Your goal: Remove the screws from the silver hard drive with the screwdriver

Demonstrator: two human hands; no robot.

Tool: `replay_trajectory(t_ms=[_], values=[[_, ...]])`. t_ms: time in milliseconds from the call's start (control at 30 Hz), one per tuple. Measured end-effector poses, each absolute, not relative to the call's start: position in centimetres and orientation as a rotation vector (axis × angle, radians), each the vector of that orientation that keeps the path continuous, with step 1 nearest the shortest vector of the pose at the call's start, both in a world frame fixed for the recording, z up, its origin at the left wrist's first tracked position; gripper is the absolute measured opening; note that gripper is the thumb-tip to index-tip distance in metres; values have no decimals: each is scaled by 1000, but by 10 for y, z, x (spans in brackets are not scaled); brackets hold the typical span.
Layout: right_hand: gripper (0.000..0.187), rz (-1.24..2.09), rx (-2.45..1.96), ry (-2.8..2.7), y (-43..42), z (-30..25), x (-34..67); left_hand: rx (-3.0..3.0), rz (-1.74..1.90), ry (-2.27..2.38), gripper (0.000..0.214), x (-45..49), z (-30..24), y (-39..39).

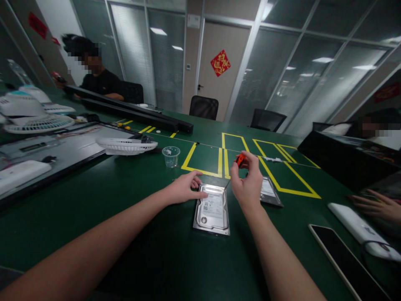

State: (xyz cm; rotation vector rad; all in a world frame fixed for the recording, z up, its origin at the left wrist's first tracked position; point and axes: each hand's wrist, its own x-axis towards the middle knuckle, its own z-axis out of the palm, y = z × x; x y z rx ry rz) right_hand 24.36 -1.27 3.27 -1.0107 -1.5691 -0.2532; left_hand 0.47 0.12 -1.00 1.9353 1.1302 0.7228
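A silver hard drive (pixel 214 213) with a white label lies flat on the green table in front of me. My left hand (pixel 187 188) steadies its far left corner, thumb on the top face and fingers curled at the edge. In my right hand (pixel 249 179) is a screwdriver (pixel 240 160) with a red and black handle. Its thin shaft slants down to the drive's far right corner; whether the tip sits in a screw is too small to tell. Partly hidden behind my right hand, a second hard drive (pixel 270 193) rests on the table.
A clear plastic cup (pixel 171 157) stands beyond my left hand. Yellow tape (pixel 285 190) marks boxes on the table. At left are a flat panel (pixel 78 144) and white fan parts (pixel 125 144). A phone (pixel 344 261), a white device (pixel 360 228) and another person's hand (pixel 380 207) are right.
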Motion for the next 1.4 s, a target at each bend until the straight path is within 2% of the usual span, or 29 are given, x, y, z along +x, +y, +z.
replay_trajectory(t_ms=[233,400,633,833,1100,1400], values=[[35,-331,-1050,-1550,-14,36,245,1927,729,1129,90,5,-9,1],[43,-226,-1006,-1563,-11,29,244,1924,755,1126,86,5,-11,1],[37,-333,-1027,-1584,-14,36,243,1920,742,1126,87,6,-8,-1],[43,-268,-996,-1610,-15,36,243,1906,713,1142,88,6,-3,-3],[41,-294,-1051,-1626,-15,38,243,1910,726,1133,87,6,-5,-2],[51,-239,-1010,-1649,-13,33,245,1924,761,1124,87,6,-11,0]])
